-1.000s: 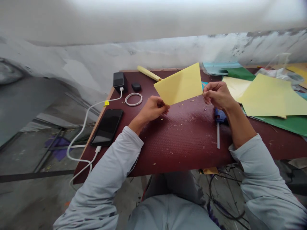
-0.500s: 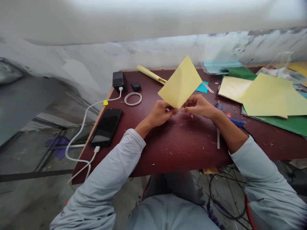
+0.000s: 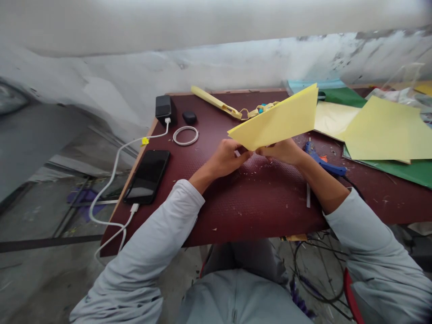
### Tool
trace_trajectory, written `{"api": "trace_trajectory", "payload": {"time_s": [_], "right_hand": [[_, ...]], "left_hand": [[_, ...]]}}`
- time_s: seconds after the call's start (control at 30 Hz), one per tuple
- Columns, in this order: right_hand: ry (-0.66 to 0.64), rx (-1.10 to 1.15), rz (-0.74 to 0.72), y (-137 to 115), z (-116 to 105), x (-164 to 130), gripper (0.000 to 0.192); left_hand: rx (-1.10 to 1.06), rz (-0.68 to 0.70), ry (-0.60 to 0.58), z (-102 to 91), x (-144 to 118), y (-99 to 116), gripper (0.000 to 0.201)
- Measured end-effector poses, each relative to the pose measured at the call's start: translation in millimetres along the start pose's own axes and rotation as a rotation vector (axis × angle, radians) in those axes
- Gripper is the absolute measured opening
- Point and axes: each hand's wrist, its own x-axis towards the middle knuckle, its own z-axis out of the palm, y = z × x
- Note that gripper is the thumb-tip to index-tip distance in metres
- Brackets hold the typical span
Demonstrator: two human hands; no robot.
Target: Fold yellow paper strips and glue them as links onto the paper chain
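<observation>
Both my hands hold a folded yellow paper sheet (image 3: 278,120) above the dark red table (image 3: 256,202). My left hand (image 3: 225,157) pinches its lower left corner. My right hand (image 3: 282,150) grips the lower edge just to the right, partly hidden under the sheet. The paper slants up and to the right, its far tip near the green sheets. A blue glue gun (image 3: 322,163) lies on the table just right of my right wrist.
A black phone (image 3: 147,175) on a white cable (image 3: 114,180) lies at the table's left edge, with a black charger block (image 3: 163,107), small black case (image 3: 189,117) and coiled white cable (image 3: 185,135) behind it. Yellow sheets (image 3: 378,130) and green sheets (image 3: 415,171) cover the right side. A yellow strip (image 3: 216,101) lies at the back.
My right hand moved from the sheet's right corner down next to my left hand. The paper turned from upright to a flatter slant pointing right.
</observation>
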Motion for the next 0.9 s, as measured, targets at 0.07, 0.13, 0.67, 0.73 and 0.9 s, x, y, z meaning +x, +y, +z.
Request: {"api": "trace_trajectory", "payload": {"time_s": [0.07,0.13,0.67,0.73,0.9], "right_hand": [[0.021,0.011,-0.017,-3.2,0.5,-0.8,0.011],[0.025,0.026,-0.025,-5.3,0.8,-1.8,0.010],[-0.066,0.004,0.035,-1.9,5.5,-0.2,0.007],[-0.057,0.011,0.038,-3.6,5.4,0.2,0.007],[-0.075,0.018,0.042,-5.3,0.8,0.3,0.010]], "left_hand": [[0.004,-0.028,0.028,-0.9,0.1,2.0,0.019],[0.000,-0.030,0.039,-1.1,0.0,3.6,0.017],[-0.017,0.139,0.010,9.2,0.5,5.4,0.009],[-0.016,0.143,0.027,11.2,1.4,5.3,0.007],[-0.001,0.143,0.039,11.9,3.0,4.4,0.009]]}}
